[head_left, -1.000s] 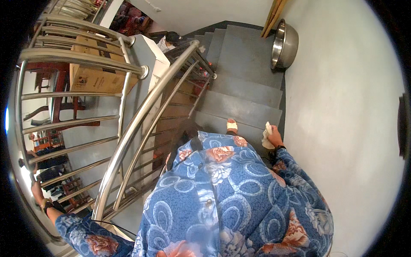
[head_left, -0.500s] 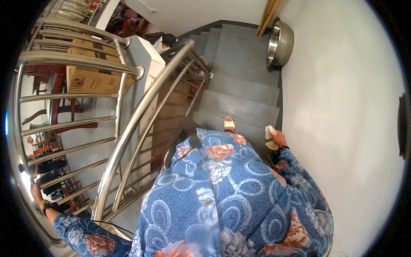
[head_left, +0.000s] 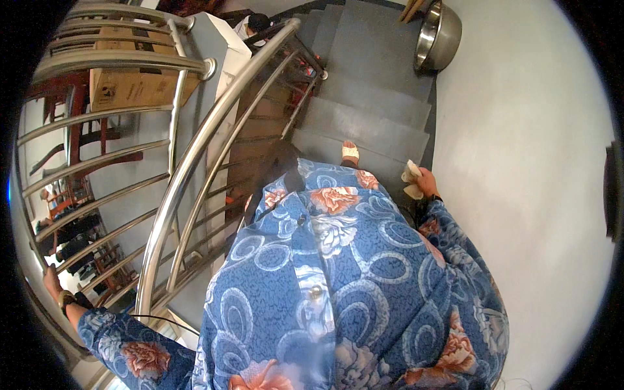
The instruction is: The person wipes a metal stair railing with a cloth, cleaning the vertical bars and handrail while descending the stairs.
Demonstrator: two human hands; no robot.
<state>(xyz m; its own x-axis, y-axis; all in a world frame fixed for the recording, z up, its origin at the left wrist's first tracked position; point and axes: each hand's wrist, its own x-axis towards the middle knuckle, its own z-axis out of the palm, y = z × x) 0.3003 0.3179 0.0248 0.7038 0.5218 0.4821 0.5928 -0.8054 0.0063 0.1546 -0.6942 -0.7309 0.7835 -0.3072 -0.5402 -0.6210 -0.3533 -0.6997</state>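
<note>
Out to the far left, my left hand [head_left: 53, 281] is at the metal handrail [head_left: 38, 276], its fingers curled over it and partly hidden. On the right side, my right hand [head_left: 426, 183] is closed round a crumpled off-white cloth [head_left: 411, 171], with parts of it sticking out above and below the fingers. The cloth hangs over the grey stairs [head_left: 364, 116], close to the white wall. One of my feet in a light sandal [head_left: 350, 153] shows on a step below.
A curved steel banister [head_left: 188, 159] runs down the left side of the stairs. A large metal basin [head_left: 439, 39] leans against the right wall [head_left: 520, 195], beside wooden poles [head_left: 412, 9]. Beyond the railing are a cardboard box [head_left: 133, 84] and wooden furniture. Another person [head_left: 257, 25] is lower down.
The stairs, basin and my foot sit higher in the picture. My left hand has shifted slightly up and left along the rail. The cloth stays in my right hand.
</note>
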